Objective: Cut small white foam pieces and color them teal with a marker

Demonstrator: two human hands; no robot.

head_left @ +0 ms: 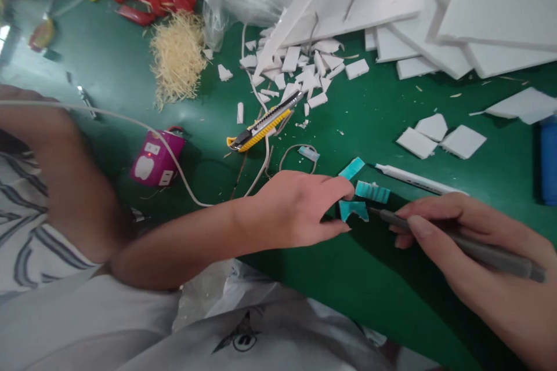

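My left hand (300, 208) reaches in from the left, thumb and fingers curled round the edge of a small notched teal piece (354, 210). In my right hand (483, 249) is a dark grey pen (483, 252), held in a writing grip, its tip close to that piece's right side. Just beyond lie a teal piece with dark stripes (373, 192) and a plain teal strip (352, 168). A white marker with a teal tip (420, 178) rests on the green table behind my right hand.
A yellow box cutter (265, 123) lies near white foam scraps (311, 69). Stacked foam sheets (496, 6) fill the back right. To the left are a purple power adapter (157, 157) with a white cable (178, 168), a toothpick pile (178, 58) and another person's arm (73, 185).
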